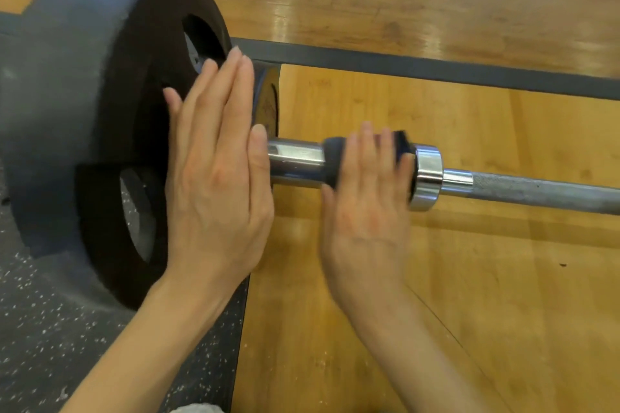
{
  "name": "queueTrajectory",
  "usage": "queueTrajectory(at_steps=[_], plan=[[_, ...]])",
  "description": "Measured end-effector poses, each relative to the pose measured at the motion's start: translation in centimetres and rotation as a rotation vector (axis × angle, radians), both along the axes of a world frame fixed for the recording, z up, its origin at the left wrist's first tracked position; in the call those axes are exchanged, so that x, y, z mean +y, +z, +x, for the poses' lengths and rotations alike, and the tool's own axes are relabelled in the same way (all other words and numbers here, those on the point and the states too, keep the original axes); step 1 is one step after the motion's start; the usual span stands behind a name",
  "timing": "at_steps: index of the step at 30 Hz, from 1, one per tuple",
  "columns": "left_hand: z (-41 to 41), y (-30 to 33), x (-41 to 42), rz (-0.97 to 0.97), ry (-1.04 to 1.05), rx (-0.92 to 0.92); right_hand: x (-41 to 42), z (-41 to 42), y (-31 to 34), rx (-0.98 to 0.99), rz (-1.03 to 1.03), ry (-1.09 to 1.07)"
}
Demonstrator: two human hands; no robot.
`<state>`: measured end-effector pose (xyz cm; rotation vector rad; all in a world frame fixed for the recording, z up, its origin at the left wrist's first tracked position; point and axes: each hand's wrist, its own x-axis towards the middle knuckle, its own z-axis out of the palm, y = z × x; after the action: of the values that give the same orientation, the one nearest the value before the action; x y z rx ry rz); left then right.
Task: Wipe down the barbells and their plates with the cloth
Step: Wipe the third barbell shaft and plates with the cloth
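Left hand [214, 174], fingers straight, presses flat against the matte black round plate [110, 104] standing on speckled rubber flooring [43, 339]. Right hand [365, 204] holds a dark cloth [335, 157] wrapped round the polished chrome barbell [523, 189] sleeve, beside its collar, above glossy wooden floor [469, 278].

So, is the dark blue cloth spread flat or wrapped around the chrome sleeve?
Wrapped. The dark blue cloth curves around the chrome barbell sleeve, and the right hand holds it there, beside the collar.
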<state>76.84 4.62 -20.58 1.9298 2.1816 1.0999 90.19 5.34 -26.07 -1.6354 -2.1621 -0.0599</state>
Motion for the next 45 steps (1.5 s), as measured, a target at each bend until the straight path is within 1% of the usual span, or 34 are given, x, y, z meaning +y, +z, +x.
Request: queueTrajectory(at_steps=[2,4,6,8,10,12,13,15,17,19,21,22,25,27,29,31,34,35,37,39,41,42,43,45], plan=[[0.0,-0.1,0.6,0.027,0.006,-0.016,0.6,-3.0,0.0,0.057,0.013,0.061],[-0.1,0.0,1.2,0.021,0.004,-0.02,1.3,-2.4,0.0,0.014,0.02,0.149],[-0.4,0.2,1.7,0.014,0.001,-0.047,1.6,0.4,0.0,-0.052,0.014,0.137],[-0.5,0.2,2.2,0.004,0.005,-0.073,1.1,2.3,0.0,-0.06,0.017,0.069],[-0.7,0.3,2.8,-0.014,0.013,-0.083,1.1,0.9,0.0,-0.007,0.026,0.071],[-0.8,0.5,3.5,-0.043,0.011,-0.084,0.9,-2.3,-0.4,0.022,0.022,0.156],[-0.9,0.7,3.9,-0.057,0.008,-0.078,0.9,-3.4,-0.5,0.015,0.026,0.205],[-1.1,1.0,4.6,-0.069,-0.006,-0.072,1.7,-3.0,-0.7,-0.045,0.052,0.252],[-1.2,1.2,4.6,-0.043,-0.021,-0.066,2.1,-0.5,-0.9,-0.092,0.045,0.198],[-1.1,0.9,3.8,-0.011,-0.027,-0.067,2.0,1.7,-0.8,-0.035,0.044,0.077],[-0.8,0.2,2.8,0.003,-0.018,-0.072,2.1,0.9,-0.4,0.048,0.068,0.002],[-0.6,-0.3,2.6,0.011,-0.016,-0.072,2.4,-0.4,-0.3,0.065,0.061,0.013],[-0.3,-0.9,3.0,0.056,-0.015,-0.06,3.1,-3.8,-0.2,0.041,0.078,0.166],[-0.3,-0.9,3.3,0.059,-0.023,-0.05,3.6,-2.3,-0.3,-0.022,0.073,0.213],[-0.5,-0.8,3.4,0.064,-0.031,-0.049,3.6,1.0,-0.5,-0.065,0.057,0.145],[-0.7,-0.8,3.5,0.062,-0.036,-0.052,2.9,3.0,-0.5,-0.043,0.064,0.052],[-0.8,-0.7,3.9,0.048,-0.031,-0.066,2.7,-0.3,-0.6,0.014,0.072,-0.024],[-0.7,-0.6,4.0,0.042,-0.028,-0.073,2.7,-2.0,-0.6,0.026,0.067,-0.004],[-0.7,-0.4,4.3,0.03,-0.027,-0.078,3.0,-4.0,-0.4,0.034,0.073,0.105],[-0.8,-0.2,4.9,0.011,-0.038,-0.08,3.5,-2.7,-0.6,-0.02,0.062,0.179],[-1.0,0.1,5.3,-0.006,-0.043,-0.086,3.6,0.4,-0.9,-0.059,0.055,0.1],[-1.1,0.1,5.5,-0.017,-0.045,-0.094,3.4,1.6,-0.9,-0.047,0.053,0.039],[-1.1,0.1,5.7,-0.028,-0.043,-0.105,3.1,2.1,-0.9,-0.028,0.055,-0.009],[-1.2,0.2,6.2,-0.039,-0.042,-0.12,3.4,0.6,-0.8,0.014,0.061,-0.048]])
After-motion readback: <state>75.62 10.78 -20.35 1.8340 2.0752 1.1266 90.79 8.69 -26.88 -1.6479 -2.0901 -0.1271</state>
